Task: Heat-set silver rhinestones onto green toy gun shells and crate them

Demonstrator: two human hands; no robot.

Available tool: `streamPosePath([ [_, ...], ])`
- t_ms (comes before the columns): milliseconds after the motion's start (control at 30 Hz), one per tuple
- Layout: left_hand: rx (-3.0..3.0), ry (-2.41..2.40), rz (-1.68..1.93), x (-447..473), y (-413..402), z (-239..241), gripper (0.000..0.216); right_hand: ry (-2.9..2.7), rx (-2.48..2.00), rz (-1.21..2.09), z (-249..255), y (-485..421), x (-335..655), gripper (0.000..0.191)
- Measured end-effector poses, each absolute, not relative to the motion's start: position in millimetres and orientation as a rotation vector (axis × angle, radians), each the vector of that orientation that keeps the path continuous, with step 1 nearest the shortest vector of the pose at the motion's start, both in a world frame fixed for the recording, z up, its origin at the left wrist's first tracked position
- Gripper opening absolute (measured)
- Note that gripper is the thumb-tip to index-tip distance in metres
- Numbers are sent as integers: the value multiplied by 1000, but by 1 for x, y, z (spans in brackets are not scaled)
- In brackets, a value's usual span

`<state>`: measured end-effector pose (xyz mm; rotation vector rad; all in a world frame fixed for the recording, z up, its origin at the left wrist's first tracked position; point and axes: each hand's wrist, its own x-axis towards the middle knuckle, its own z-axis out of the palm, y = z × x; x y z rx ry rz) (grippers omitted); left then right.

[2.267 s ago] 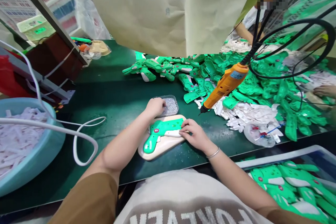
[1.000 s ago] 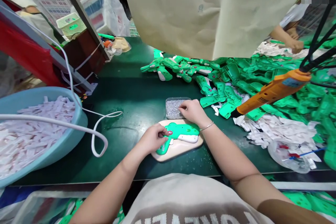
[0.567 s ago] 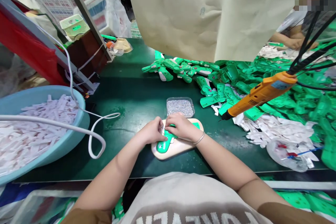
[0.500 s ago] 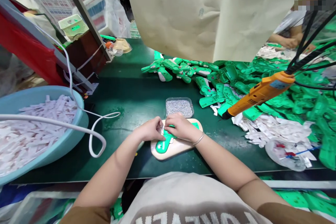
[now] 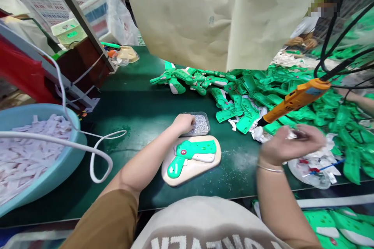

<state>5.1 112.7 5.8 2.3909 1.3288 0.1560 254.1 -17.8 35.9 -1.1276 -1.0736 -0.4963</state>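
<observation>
My left hand (image 5: 183, 123) is at the clear tray (image 5: 201, 134) of small silvery metal pieces, likely screws (image 5: 201, 123). Its fingers are pressed together at the pieces, and the tips are hidden. On a pale, rounded board (image 5: 175, 181) lies a green and white toy-gun-shaped piece (image 5: 195, 150) with a red spot, untouched by either hand. Raised to the right, my right hand (image 5: 292, 144) is slightly blurred, its fingers curved and apart with nothing seen in them. Just above it hangs an orange electric screwdriver (image 5: 295, 101), tip down and left.
Green shells (image 5: 315, 105) heap up at the right, with white parts (image 5: 327, 148) and a plastic dish (image 5: 309, 177) near them. A blue basin (image 5: 77, 144) of white strips and a looped white cable (image 5: 95, 155) are at left. Hanging paper (image 5: 204, 19) blocks the far side; another person's hands (image 5: 302, 42) show beyond.
Both hands have left the green piece on the board. My left hand has moved forward to the tray, and my right hand has swung right, below the screwdriver. The view has shifted slightly.
</observation>
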Motion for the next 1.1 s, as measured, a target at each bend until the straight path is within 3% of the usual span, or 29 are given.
streamPosePath([
  [167, 2509, 1234, 155, -4, 114, 2, 12, -1045, -1262, 301, 45, 6, 304, 49],
  [300, 2607, 1182, 179, -9, 114, 2, 25, -1124, -1061, 553, 43, 16, 249, 51],
  [400, 2651, 1193, 185, -11, 112, 1, 31, -1106, -854, 754, 39, 14, 200, 64],
  [500, 2669, 1200, 192, -12, 110, -1, 31, -1084, -695, 859, 33, 11, 174, 71],
  [767, 2562, 1240, 401, -19, 92, 7, 22, -1059, -626, 960, 17, 12, 166, 60],
  [900, 2227, 1232, 772, -39, 48, 18, 18, -1050, -626, 952, 7, 8, 161, 61],
  [1100, 1829, 1409, 871, -82, -28, 22, 23, -1040, -640, 1022, 16, 10, 167, 64],
])
